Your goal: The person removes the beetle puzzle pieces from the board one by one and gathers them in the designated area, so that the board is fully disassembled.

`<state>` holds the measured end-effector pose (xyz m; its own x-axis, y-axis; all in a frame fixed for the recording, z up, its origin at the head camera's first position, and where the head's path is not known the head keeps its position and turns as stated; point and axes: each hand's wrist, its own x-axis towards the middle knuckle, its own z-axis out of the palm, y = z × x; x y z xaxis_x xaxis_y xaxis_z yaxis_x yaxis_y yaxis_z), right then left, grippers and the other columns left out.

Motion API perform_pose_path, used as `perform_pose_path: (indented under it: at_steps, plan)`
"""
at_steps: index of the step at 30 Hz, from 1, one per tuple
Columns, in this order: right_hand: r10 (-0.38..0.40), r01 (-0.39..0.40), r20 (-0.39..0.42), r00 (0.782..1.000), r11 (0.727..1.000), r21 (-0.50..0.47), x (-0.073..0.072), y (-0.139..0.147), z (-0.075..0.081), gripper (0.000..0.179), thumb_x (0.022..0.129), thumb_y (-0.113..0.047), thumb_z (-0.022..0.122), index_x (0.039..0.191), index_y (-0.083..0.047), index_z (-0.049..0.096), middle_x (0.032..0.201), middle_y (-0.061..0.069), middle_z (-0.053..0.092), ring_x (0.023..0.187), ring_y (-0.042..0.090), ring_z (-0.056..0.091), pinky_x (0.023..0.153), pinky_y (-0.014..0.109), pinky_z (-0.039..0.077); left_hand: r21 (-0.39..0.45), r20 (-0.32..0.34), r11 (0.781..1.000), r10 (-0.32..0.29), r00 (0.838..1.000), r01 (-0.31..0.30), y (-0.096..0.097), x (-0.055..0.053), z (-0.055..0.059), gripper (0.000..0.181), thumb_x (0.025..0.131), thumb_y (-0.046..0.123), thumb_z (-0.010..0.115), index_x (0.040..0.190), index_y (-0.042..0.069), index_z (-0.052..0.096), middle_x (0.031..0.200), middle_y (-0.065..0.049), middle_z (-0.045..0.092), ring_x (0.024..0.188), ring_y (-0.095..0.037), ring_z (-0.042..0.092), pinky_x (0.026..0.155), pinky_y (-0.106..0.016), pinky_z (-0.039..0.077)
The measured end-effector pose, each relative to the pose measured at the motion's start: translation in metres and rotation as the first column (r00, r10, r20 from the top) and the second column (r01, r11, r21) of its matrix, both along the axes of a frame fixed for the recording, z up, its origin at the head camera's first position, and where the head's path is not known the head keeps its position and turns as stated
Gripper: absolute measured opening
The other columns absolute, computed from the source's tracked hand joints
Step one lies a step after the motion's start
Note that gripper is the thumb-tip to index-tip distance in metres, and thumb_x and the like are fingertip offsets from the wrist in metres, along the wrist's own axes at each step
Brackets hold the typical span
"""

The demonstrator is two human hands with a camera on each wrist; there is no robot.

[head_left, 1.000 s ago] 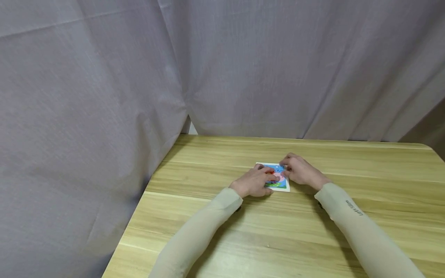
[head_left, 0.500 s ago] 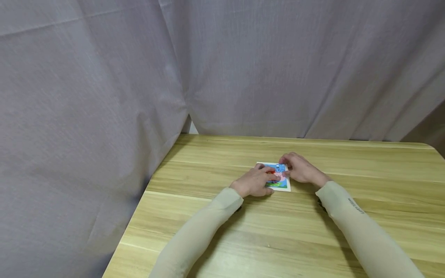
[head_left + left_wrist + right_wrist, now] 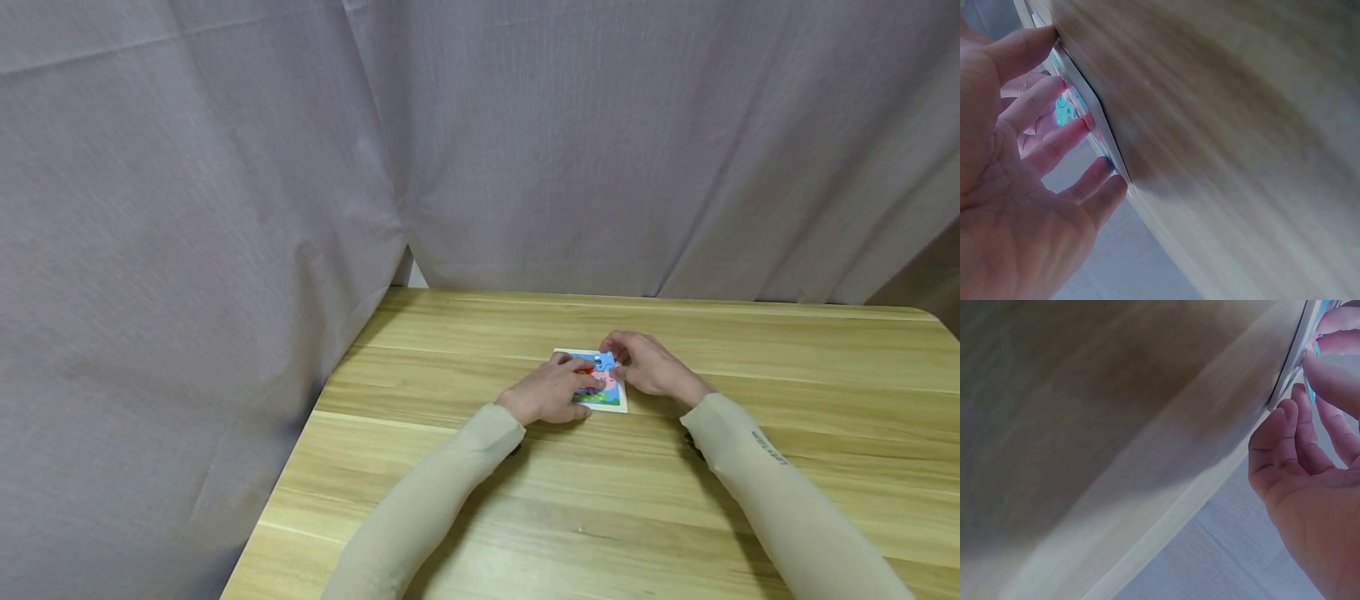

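A small picture puzzle board with a white border and a bright cartoon of a pink pig lies flat on the table. Spread across its left side, my left hand rests its fingertips on the picture; the left wrist view shows this hand with fingers along the board's edge. At the upper right corner my right hand pinches a light blue puzzle piece between thumb and fingers. The piece looks tilted up from the board. The right wrist view catches only a sliver of the piece among the fingers.
The board lies on a pale wood-grain table, toward its far side. A grey-mauve curtain hangs behind the far edge and along the left edge.
My right fingers have shifted slightly at the corner, and the light blue piece, mostly covered before, now shows more. My left hand stays in place on the board.
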<state>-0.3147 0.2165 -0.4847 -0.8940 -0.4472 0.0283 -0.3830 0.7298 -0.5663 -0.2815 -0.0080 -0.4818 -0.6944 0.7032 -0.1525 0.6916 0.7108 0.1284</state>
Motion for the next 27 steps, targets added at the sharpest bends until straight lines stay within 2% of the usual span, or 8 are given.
perform_pose_path:
  at_steps: [6,12,20,27]
  plan:
    - [-0.027,0.027,-0.014,1.000,1.000,-0.010,0.001,0.003,-0.003,0.025,0.096,0.008,0.073,0.120,0.006,0.069,0.103,0.019,0.075,0.097,0.030,0.070,0.086,0.043,0.059,0.009,0.020,1.000,0.008,1.000,-0.008,0.001,-0.002,0.001,0.056,0.108,0.042,0.068,0.161,0.033,0.055,0.177,0.001,0.041,0.161,-0.031,0.038,0.134,-0.042,0.038]
    - [-0.030,0.030,-0.025,0.999,0.999,-0.020,0.002,0.002,-0.005,0.024,0.096,0.006,0.075,0.119,0.007,0.069,0.100,0.018,0.076,0.094,0.027,0.071,0.085,0.039,0.059,0.047,0.038,0.999,0.021,0.999,-0.023,-0.002,-0.008,0.001,0.059,0.105,0.042,0.073,0.159,0.027,0.056,0.174,0.001,0.045,0.158,-0.028,0.042,0.132,-0.038,0.040]
    - [-0.044,0.044,-0.001,0.999,0.999,-0.009,0.004,0.000,-0.004,0.030,0.098,0.003,0.074,0.127,0.010,0.069,0.105,0.018,0.075,0.096,0.026,0.070,0.087,0.041,0.059,0.102,0.091,0.980,0.162,0.983,-0.171,-0.016,-0.020,0.000,0.073,0.100,0.049,0.078,0.162,0.017,0.054,0.175,-0.003,0.042,0.160,-0.028,0.039,0.134,-0.040,0.037]
    - [-0.056,0.056,0.008,0.998,0.998,0.006,0.004,0.002,-0.003,0.034,0.098,0.001,0.075,0.130,0.011,0.069,0.103,0.017,0.073,0.096,0.026,0.069,0.088,0.044,0.060,0.092,0.099,0.977,0.182,0.978,-0.192,-0.020,-0.026,0.000,0.079,0.098,0.049,0.080,0.162,0.012,0.053,0.176,-0.001,0.041,0.160,-0.027,0.040,0.134,-0.042,0.038]
